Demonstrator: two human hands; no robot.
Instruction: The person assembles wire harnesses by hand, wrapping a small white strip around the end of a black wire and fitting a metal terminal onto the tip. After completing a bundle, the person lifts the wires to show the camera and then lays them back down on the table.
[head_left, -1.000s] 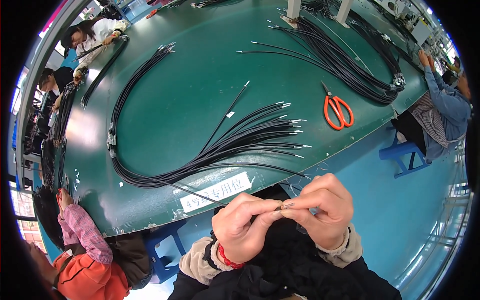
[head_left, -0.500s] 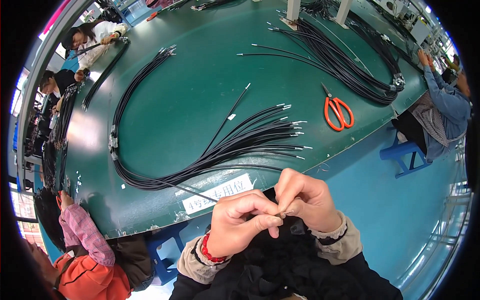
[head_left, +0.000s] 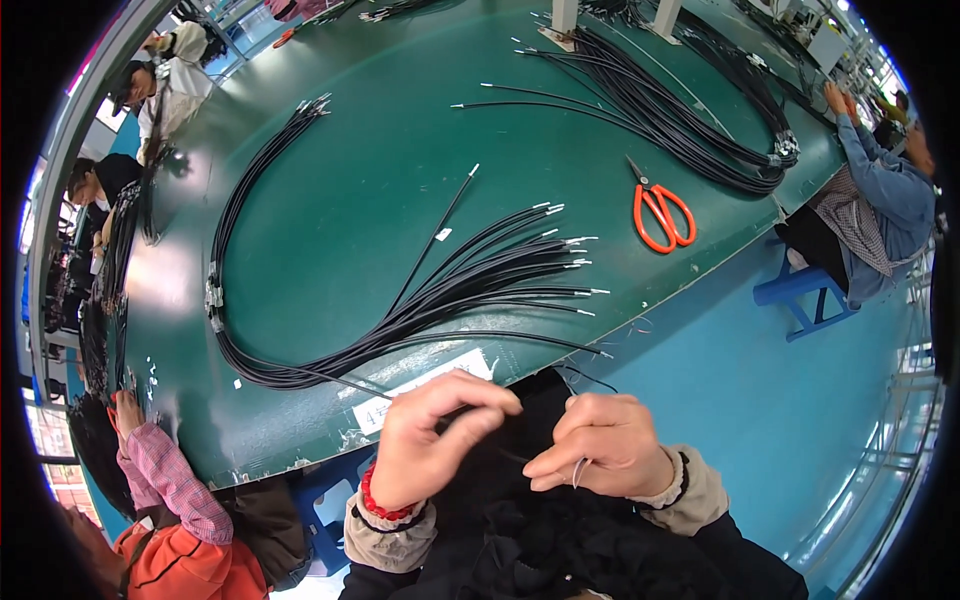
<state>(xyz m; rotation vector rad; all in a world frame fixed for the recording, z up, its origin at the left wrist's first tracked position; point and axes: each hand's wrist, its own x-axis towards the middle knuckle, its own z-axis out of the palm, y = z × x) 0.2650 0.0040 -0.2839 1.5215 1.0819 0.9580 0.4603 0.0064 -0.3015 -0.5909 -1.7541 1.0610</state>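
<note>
My right hand (head_left: 605,445) is closed in a pinch, and thin pale wires (head_left: 580,471) stick out at its fingers. A dark cable stretch leads to its fingertips, hard to see against the black clothing. My left hand (head_left: 435,430) is raised beside it, fingers bent, with thumb and forefinger slightly apart and nothing visible between the tips. Behind the left hand a single black cable (head_left: 362,387) runs out from a curved bundle of black cables (head_left: 400,325) on the green table (head_left: 330,200). Many of the bundle's ends are pale and point toward the right.
Red-handled scissors (head_left: 662,215) lie right of the bundle. Another black cable bundle (head_left: 690,130) is at the far right. A white paper label (head_left: 465,366) is on the near table edge. A co-worker in a blue jacket (head_left: 880,210) sits right; one in red (head_left: 195,550) sits left.
My hands, touching fingertip to fingertip before, have come apart. The left hand has moved left, and the right hand has turned and lowered a little. Thin wires now show at the right hand.
</note>
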